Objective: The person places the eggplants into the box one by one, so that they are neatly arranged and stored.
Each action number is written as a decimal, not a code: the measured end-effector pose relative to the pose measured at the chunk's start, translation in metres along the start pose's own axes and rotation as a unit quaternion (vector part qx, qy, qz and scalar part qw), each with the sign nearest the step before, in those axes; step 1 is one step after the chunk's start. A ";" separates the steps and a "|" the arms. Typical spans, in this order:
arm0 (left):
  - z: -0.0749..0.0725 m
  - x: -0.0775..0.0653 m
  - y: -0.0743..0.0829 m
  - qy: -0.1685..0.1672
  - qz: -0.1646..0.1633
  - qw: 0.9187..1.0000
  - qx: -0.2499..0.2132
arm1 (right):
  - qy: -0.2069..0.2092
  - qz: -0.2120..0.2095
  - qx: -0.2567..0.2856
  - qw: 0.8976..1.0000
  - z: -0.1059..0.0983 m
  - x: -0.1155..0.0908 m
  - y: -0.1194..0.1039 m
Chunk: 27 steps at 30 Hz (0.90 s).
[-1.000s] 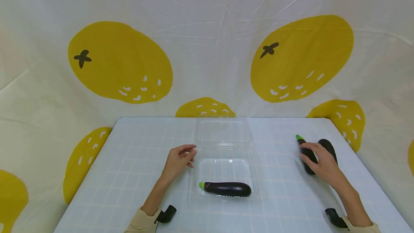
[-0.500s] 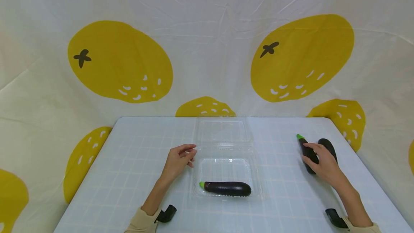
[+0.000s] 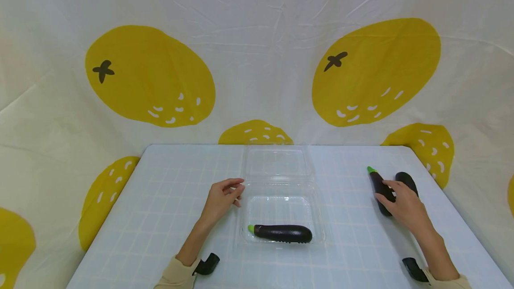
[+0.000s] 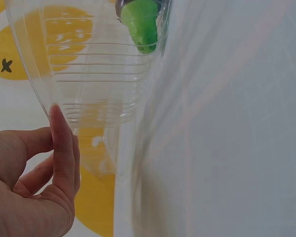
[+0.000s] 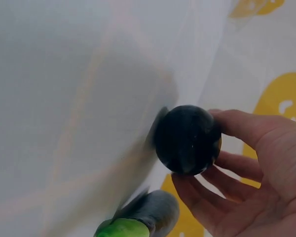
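My right hand (image 3: 404, 203) curls its thumb and fingers round a dark eggplant (image 3: 378, 185) with a green stem, at the right of the table. In the right wrist view, the rounded end of this eggplant (image 5: 187, 139) faces the camera. A second eggplant (image 3: 407, 181) lies just right of it, partly hidden by the hand. My left hand (image 3: 221, 196) has relaxed fingers, its fingertips right at the left rim of an open clear plastic clamshell container (image 3: 277, 208). Another eggplant (image 3: 283, 233) lies sideways in the container's near part, stem to the left.
The container's clear lid (image 3: 277, 162) is folded back toward the table's far edge. A pale checked cloth covers the table (image 3: 160, 217). Behind it hangs a white curtain (image 3: 261, 66) with yellow fruit prints.
The fingers of my right hand have shifted slightly on the eggplant, which has barely moved. The left hand and the container have stayed in place.
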State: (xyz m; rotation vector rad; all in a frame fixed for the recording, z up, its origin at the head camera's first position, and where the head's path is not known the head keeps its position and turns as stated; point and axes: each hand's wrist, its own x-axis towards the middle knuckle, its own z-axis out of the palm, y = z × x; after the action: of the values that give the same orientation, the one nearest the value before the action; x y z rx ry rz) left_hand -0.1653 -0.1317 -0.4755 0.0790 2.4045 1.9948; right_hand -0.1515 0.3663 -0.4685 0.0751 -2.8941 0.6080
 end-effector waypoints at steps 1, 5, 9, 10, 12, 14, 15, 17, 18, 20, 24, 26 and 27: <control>0.000 0.000 0.000 0.000 0.001 1.000 -0.001 | -0.002 0.008 -0.006 1.000 -0.001 0.000 -0.001; 0.000 0.000 0.000 -0.001 -0.001 1.000 -0.001 | -0.017 0.035 -0.020 0.999 -0.004 0.002 -0.004; 0.000 0.000 0.000 -0.003 -0.001 1.000 0.003 | -0.026 0.044 -0.019 0.999 -0.006 0.002 -0.005; 0.000 0.000 0.000 -0.003 -0.002 1.000 0.004 | -0.025 0.042 -0.017 0.999 -0.007 0.002 -0.006; 0.000 0.000 0.000 -0.001 0.000 1.000 0.005 | -0.019 0.035 -0.012 0.999 -0.006 0.003 -0.005; 0.000 0.000 -0.001 0.001 0.000 1.000 0.006 | -0.014 0.028 -0.006 0.999 -0.006 0.002 -0.005; -0.001 0.000 -0.001 0.002 0.001 1.000 0.005 | -0.014 0.026 -0.003 1.000 -0.005 0.002 -0.005; -0.001 0.000 -0.002 0.002 0.003 1.000 0.003 | -0.014 0.024 0.003 1.000 -0.004 0.002 -0.005; -0.001 0.000 -0.002 0.003 0.003 1.000 0.004 | -0.015 0.024 0.006 1.000 -0.004 0.002 -0.005; -0.001 0.000 -0.002 0.003 0.004 1.000 0.003 | -0.018 0.025 0.009 0.999 -0.004 0.002 -0.006; -0.001 -0.001 -0.001 0.002 0.010 1.000 0.003 | -0.022 0.025 0.011 0.999 -0.005 0.002 -0.007; -0.001 -0.001 0.000 0.000 0.013 1.000 0.003 | -0.025 0.027 0.012 0.999 -0.006 0.002 -0.009; -0.001 -0.001 0.000 -0.001 0.014 1.000 0.003 | -0.027 0.029 0.013 0.999 -0.007 0.002 -0.009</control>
State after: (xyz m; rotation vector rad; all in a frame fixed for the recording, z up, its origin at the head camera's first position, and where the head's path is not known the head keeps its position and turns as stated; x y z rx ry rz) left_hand -0.1648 -0.1324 -0.4754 0.1139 2.4209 1.9989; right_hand -0.1517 0.3604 -0.4583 0.0123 -2.9492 0.6625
